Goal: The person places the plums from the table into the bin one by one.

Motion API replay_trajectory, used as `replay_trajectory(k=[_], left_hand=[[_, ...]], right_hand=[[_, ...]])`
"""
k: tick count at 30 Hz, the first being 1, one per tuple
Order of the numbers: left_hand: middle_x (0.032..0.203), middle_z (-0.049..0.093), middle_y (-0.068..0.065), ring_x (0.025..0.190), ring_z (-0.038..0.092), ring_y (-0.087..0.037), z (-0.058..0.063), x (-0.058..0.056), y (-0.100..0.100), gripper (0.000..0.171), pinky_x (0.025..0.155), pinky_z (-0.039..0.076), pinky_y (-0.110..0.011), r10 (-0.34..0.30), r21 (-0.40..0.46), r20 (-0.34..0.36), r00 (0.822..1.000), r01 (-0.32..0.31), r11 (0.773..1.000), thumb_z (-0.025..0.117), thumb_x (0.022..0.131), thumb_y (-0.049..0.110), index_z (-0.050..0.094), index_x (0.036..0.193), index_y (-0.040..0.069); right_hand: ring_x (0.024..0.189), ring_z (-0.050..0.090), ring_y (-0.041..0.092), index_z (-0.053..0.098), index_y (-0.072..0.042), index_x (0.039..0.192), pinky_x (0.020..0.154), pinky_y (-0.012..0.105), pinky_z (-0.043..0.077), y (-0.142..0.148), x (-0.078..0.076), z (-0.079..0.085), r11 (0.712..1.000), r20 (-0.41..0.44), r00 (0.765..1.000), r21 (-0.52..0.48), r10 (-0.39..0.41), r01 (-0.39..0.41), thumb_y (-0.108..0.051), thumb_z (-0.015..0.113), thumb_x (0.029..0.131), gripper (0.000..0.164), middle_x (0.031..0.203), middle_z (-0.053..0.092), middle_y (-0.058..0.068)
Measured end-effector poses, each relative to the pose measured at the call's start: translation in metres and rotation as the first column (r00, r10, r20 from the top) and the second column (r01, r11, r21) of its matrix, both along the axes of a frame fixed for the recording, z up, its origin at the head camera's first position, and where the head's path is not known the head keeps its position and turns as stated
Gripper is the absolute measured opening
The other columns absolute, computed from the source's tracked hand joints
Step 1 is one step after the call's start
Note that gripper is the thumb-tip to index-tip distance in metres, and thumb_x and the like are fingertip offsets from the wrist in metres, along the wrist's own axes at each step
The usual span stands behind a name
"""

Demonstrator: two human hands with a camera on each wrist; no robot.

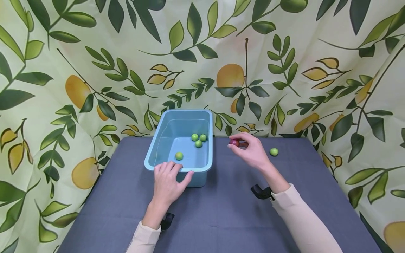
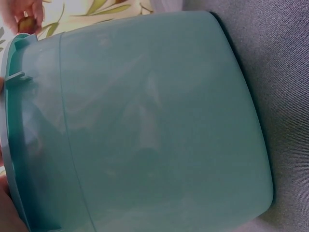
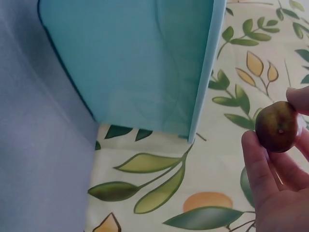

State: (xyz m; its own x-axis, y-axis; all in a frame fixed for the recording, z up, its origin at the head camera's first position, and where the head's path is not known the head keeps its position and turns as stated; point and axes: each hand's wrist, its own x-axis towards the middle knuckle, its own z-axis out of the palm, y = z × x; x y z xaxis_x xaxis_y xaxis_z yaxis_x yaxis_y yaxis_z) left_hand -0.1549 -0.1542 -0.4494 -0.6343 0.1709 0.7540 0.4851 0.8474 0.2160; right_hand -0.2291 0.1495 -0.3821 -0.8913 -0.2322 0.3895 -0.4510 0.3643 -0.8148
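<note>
Between the thumb and fingers of my right hand [image 1: 251,151] I pinch a small round dark-red fruit [image 1: 234,142], held up right of the blue plastic tub. Seen closer in the right wrist view, the fruit [image 3: 276,126] is reddish-brown, with a small pale spot. My left hand [image 1: 167,182] holds the near rim of the tub [image 1: 210,147], its fingers bent over the edge and its thumb spread along it to the right. Inside the tub lie several small green fruits [image 1: 198,143], most grouped near the right wall. The tub's near outer wall [image 2: 154,121] fills the left wrist view.
Another green fruit [image 1: 274,151] lies on the dark grey tablecloth [image 1: 227,218], just beyond my right wrist. A leaf-and-fruit patterned curtain [image 1: 196,63] hangs behind the table and along its sides. Black straps [image 1: 262,192] circle my wrists.
</note>
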Motion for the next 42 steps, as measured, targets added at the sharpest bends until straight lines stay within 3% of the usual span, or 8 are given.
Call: replay_trajectory(k=[8, 15, 22, 25, 31, 42], left_hand=[[0.082, 0.061, -0.007, 0.076, 0.053, -0.029, -0.001, -0.001, -0.001, 0.047, 0.081, 0.038, -0.052, -0.010, -0.001, -0.012, 1.000, 0.010, 1.000, 0.060, 0.094, 0.052, 0.069, 0.086, 0.006], [0.082, 0.061, -0.006, 0.077, 0.053, -0.029, 0.001, 0.001, -0.001, 0.056, 0.082, 0.037, -0.051, -0.003, -0.005, 0.020, 1.000, 0.003, 1.000, 0.051, 0.098, 0.058, 0.069, 0.086, 0.007], [0.082, 0.061, -0.007, 0.077, 0.053, -0.029, 0.001, 0.002, -0.001, 0.043, 0.082, 0.038, -0.052, 0.000, -0.005, 0.030, 1.000, 0.000, 1.000, 0.065, 0.090, 0.049, 0.070, 0.087, 0.006], [0.082, 0.062, -0.007, 0.078, 0.053, -0.029, 0.001, 0.002, -0.001, 0.041, 0.082, 0.038, -0.052, -0.001, -0.006, 0.033, 0.999, 0.002, 1.000, 0.068, 0.088, 0.047, 0.070, 0.087, 0.006], [0.082, 0.061, -0.007, 0.078, 0.054, -0.029, 0.001, 0.001, -0.001, 0.049, 0.083, 0.038, -0.052, 0.000, -0.013, 0.037, 0.999, 0.000, 1.000, 0.060, 0.093, 0.054, 0.070, 0.088, 0.006], [0.081, 0.061, -0.007, 0.076, 0.053, -0.029, 0.001, 0.001, -0.001, 0.059, 0.082, 0.038, -0.051, 0.001, -0.014, 0.025, 1.000, -0.001, 1.000, 0.050, 0.098, 0.060, 0.070, 0.086, 0.006]], right_hand=[[0.097, 0.062, 0.028, 0.071, 0.001, 0.116, 0.094, 0.045, 0.053, -0.017, 0.004, 0.011, 1.000, -0.003, 1.000, -0.001, 0.012, -0.012, -0.005, 0.077, 0.089, 0.028, 0.109, 0.067, 0.017], [0.094, 0.063, 0.030, 0.070, 0.008, 0.113, 0.092, 0.045, 0.054, -0.033, 0.027, 0.040, 1.000, -0.024, 0.999, 0.019, 0.021, -0.021, 0.002, 0.072, 0.089, 0.025, 0.107, 0.067, 0.021], [0.094, 0.063, 0.027, 0.072, 0.002, 0.113, 0.089, 0.044, 0.056, -0.037, 0.007, 0.016, 0.999, -0.095, 0.995, 0.004, 0.036, -0.036, -0.002, 0.077, 0.087, 0.027, 0.110, 0.068, 0.017], [0.095, 0.062, 0.023, 0.074, -0.002, 0.112, 0.088, 0.041, 0.056, -0.040, 0.005, 0.013, 0.999, -0.112, 0.992, -0.008, 0.050, -0.051, -0.006, 0.079, 0.087, 0.026, 0.110, 0.068, 0.012], [0.093, 0.063, 0.017, 0.074, -0.006, 0.112, 0.087, 0.036, 0.057, -0.049, 0.003, 0.012, 0.996, -0.128, 0.988, -0.002, 0.083, -0.084, -0.009, 0.079, 0.087, 0.025, 0.107, 0.068, 0.006], [0.095, 0.064, 0.018, 0.074, -0.004, 0.112, 0.085, 0.033, 0.057, -0.066, -0.002, 0.009, 0.992, -0.146, 0.982, 0.050, 0.118, -0.112, -0.010, 0.077, 0.087, 0.025, 0.109, 0.067, 0.006]])
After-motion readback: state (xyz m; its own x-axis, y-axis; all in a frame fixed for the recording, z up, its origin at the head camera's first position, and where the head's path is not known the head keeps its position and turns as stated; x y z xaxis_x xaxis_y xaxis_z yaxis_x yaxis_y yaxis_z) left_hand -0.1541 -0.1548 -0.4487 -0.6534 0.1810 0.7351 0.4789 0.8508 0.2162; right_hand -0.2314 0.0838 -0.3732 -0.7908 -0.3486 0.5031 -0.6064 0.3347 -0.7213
